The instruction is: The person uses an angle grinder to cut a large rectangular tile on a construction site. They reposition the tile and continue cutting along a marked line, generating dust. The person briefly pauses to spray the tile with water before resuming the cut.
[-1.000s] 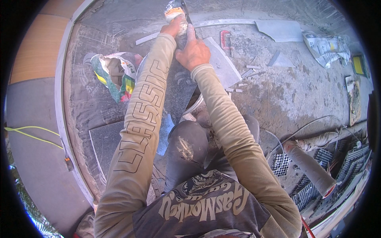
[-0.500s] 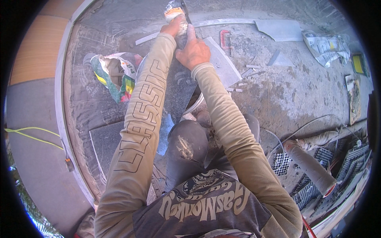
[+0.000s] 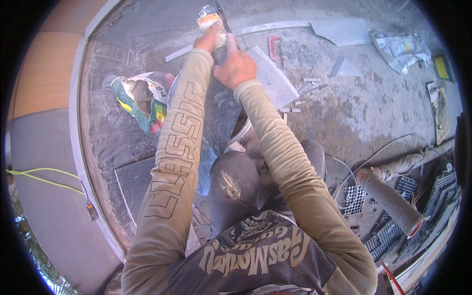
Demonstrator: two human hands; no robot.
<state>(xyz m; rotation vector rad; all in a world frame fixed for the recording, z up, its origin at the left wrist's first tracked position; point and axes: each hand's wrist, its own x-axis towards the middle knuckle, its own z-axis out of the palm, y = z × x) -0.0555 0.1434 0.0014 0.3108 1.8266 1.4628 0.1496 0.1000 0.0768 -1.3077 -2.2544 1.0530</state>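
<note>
At the top middle, my left hand is closed round a dusty white-and-orange object, which looks like a tool with a dark edge. My right hand grips it just behind, index finger extended along it. Beneath my arms lies a dark speckled slab, with a pale grey sheet beside it to the right. What exactly the held object is, and where it touches the slab, is hidden by my hands.
A torn bag, red clamp, offcuts, white sack and loose cables lie around. A cardboard tube and plastic grids are at lower right. A raised edge runs down the left.
The view has shifted slightly. My hands and the held object sit a little further left and lower in the picture, with the same grip.
</note>
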